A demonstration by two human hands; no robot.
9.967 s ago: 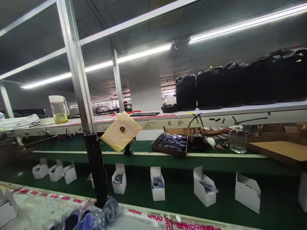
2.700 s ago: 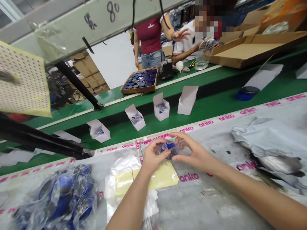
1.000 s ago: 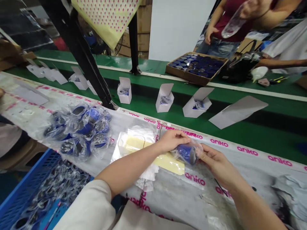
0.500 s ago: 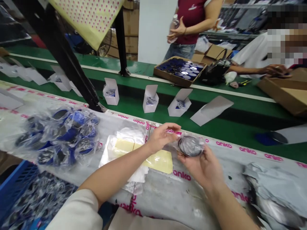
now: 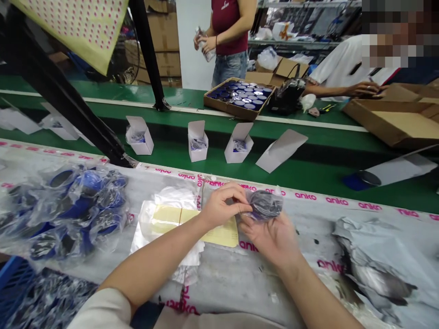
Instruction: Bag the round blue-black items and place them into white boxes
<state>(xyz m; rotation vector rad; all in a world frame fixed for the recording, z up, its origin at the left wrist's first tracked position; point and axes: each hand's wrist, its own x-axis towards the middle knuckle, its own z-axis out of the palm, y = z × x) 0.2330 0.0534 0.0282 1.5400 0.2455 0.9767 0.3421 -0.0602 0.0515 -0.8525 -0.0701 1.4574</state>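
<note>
A round, dark-topped item in a clear plastic bag [image 5: 265,204] sits in my right hand [image 5: 272,237], whose fingers curl round it from below. At its left side my left hand [image 5: 224,203] pinches the edge of the same bag between thumb and fingers. Under my left wrist lie yellow printed sheets [image 5: 221,234] on top of white plastic bags [image 5: 174,194]. To the left is a pile of bagged blue cylindrical items with dark tops [image 5: 82,201].
On the green conveyor stand open white boxes [image 5: 198,148] with bagged items, and a blue cylinder [image 5: 363,180] by another box. Beyond is a carton of blue cylinders [image 5: 228,109]. A black post [image 5: 82,114] slants at left; a blue crate [image 5: 17,278] sits lower left. Two people are across the conveyor.
My left fingers have closed from a loose curl onto the bag's edge. The bagged item has turned slightly in my right hand. The whole view has shifted a little.
</note>
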